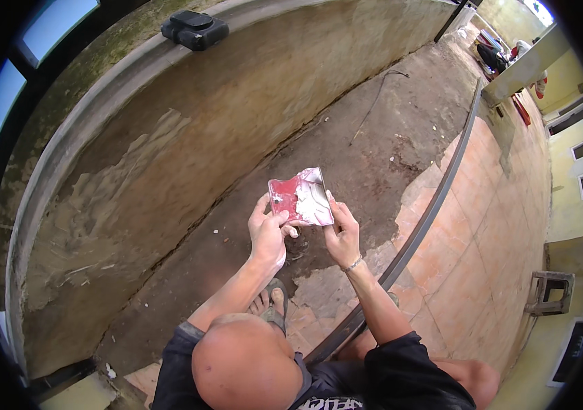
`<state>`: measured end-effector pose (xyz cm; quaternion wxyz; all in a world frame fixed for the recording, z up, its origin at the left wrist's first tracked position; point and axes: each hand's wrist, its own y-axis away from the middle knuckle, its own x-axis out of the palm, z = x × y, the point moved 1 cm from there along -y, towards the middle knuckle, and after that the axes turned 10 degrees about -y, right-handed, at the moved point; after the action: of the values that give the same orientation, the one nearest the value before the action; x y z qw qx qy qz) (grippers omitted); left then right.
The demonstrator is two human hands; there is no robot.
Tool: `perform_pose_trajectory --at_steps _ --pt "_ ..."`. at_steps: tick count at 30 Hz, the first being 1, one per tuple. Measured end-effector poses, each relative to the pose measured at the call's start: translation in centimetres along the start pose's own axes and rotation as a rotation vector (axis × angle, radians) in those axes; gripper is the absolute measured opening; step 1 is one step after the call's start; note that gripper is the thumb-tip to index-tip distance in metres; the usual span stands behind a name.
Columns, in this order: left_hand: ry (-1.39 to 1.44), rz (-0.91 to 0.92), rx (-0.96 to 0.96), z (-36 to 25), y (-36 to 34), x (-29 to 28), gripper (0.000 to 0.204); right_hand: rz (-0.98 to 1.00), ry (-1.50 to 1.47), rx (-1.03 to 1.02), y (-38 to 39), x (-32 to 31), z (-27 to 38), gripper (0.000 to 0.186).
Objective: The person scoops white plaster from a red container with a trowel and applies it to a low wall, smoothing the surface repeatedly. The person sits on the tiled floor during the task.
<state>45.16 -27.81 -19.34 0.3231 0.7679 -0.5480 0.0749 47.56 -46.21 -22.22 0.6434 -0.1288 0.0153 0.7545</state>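
A red putty spreader (pixel 283 196) with a small hole near its left end is held up in front of me. White paste (pixel 310 198) lies thick over its right half. My left hand (pixel 266 232) pinches the lower left edge, thumb on top and fingers curled below. At the right edge, my right hand (pixel 341 232) is closed with its thumb and fingers along the side. A thin dark strip runs along that edge; I cannot tell whether it belongs to a second tool. Whitish smears mark my fingers.
A low plastered wall (pixel 189 130) curves along the left, with a black case (pixel 195 30) on its top. Bare ground (pixel 373 137) lies beside it. A grey rail (pixel 435 198) borders orange floor tiles (pixel 482 273). A stool (pixel 551 294) stands at the right.
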Motion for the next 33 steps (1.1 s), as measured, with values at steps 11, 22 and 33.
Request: perform_pose_trajectory --at_steps 11,22,33 --pt "-0.12 -0.089 0.231 -5.4 -2.1 -0.7 0.056 -0.057 0.131 0.071 1.1 -1.8 1.0 0.046" --pt "-0.301 -0.054 0.201 -3.3 -1.0 1.0 0.05 0.491 1.231 -0.295 -10.2 -5.1 14.4 0.041" --pt "-0.346 -0.154 0.211 -1.9 -1.4 -0.1 0.052 0.777 1.277 -0.102 -7.3 -1.8 14.3 0.038"
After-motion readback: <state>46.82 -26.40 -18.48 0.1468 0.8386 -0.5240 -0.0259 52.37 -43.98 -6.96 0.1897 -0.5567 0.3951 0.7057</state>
